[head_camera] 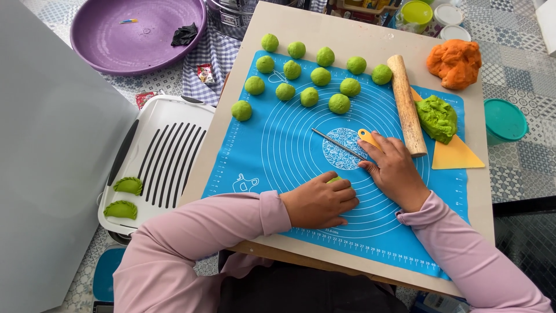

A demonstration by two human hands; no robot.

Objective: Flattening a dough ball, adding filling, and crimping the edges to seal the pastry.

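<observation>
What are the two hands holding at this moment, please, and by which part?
The left hand presses flat on a green dough ball, covering most of it. The right hand rests on the mat; a grip cannot be told.

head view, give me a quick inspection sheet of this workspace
surface: blue silicone mat on a beige board
job's things: green dough balls in rows, wooden rolling pin, green dough lump, orange dough, two folded green dumplings on white tray
clutter: purple basin, yellow scraper, thin metal rod
grippers: left hand presses green dough; right hand flat beside yellow tool
cables: nothing seen
surroundings: patterned floor tiles, teal tub
</observation>
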